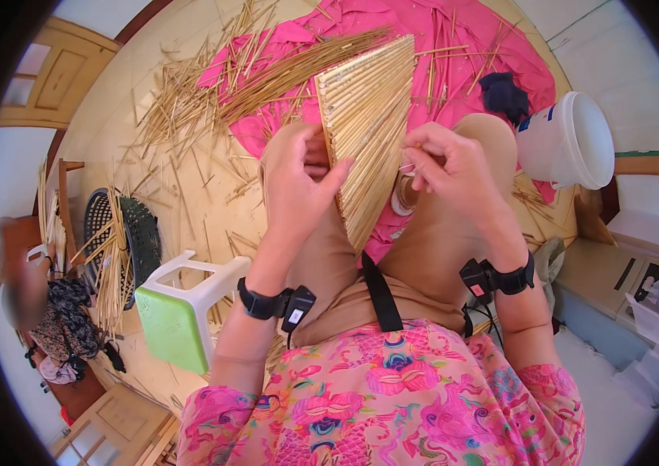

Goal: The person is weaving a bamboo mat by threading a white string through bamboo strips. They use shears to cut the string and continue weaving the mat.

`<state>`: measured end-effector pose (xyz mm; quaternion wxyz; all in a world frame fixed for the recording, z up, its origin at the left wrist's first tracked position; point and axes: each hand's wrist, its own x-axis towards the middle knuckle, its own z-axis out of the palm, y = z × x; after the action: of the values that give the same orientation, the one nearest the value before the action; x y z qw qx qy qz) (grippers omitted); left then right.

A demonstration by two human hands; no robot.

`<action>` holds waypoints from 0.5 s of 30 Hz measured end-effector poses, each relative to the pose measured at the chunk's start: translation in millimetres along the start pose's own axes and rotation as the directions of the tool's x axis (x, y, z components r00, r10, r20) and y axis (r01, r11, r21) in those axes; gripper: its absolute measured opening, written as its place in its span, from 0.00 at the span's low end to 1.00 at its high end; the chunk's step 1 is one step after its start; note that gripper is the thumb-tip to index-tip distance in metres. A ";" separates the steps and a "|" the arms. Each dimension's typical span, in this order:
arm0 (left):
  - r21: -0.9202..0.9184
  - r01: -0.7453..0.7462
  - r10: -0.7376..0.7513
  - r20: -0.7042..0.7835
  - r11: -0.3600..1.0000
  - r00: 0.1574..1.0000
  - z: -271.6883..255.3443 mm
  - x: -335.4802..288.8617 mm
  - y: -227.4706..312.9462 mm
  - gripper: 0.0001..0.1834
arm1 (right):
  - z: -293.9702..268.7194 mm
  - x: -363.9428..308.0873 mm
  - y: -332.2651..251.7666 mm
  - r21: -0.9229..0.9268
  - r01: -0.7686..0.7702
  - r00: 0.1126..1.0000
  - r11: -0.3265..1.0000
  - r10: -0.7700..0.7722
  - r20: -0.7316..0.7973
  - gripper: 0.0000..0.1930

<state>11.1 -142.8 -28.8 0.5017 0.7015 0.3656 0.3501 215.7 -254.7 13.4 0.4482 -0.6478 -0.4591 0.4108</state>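
Observation:
A fan-shaped panel of straw-coloured reeds (368,116), laid side by side, stands tilted between my knees, its wide end up and away from me. My left hand (306,171) grips its left edge, thumb on the near face and the other fingers partly hidden behind. Close to the panel's right edge, my right hand (454,167) is closed in a pinch on a thin pale strand, too fine to make out well. Below that hand, between my thighs, sits a round thing with a pale rim (403,194), partly covered by the panel.
Loose reeds (182,101) litter the floor and a pink cloth (500,46) ahead. At right stand a white bucket (570,140) and dark cloth (504,95). A green-topped white stool (178,326) and dark basket (143,233) are at left, where another person (65,311) sits.

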 end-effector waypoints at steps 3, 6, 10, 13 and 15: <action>0.033 0.003 0.000 -0.074 0.999 0.997 4.3 8.2 -5.0 0.15 | 11.1 8.7 8.2 -0.109 0.066 0.997 0.992 -0.062 0.040 0.05; 0.025 0.004 -0.001 -0.126 1.000 0.992 9.7 7.3 -6.0 0.09 | 18.8 15.8 12.8 -0.184 0.181 0.983 0.966 -0.179 0.023 0.08; 0.025 -0.029 0.032 -0.148 0.999 0.988 10.1 5.7 -4.9 0.07 | 24.2 20.0 8.8 -0.184 0.200 0.980 0.962 -0.197 0.032 0.10; 0.079 -0.052 0.063 -0.152 0.995 0.986 10.5 6.5 -1.7 0.06 | 27.6 22.9 12.4 -0.184 0.229 0.973 0.956 -0.227 0.032 0.09; 0.090 -0.045 0.058 -0.142 0.995 0.988 9.0 7.1 -2.9 0.06 | 29.9 25.1 14.7 -0.177 0.257 0.966 0.950 -0.260 0.004 0.08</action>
<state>21.8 -140.0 -33.0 0.4339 0.7045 0.3976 0.3967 196.8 -227.0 -11.5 0.4435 -0.6230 -0.5700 0.3004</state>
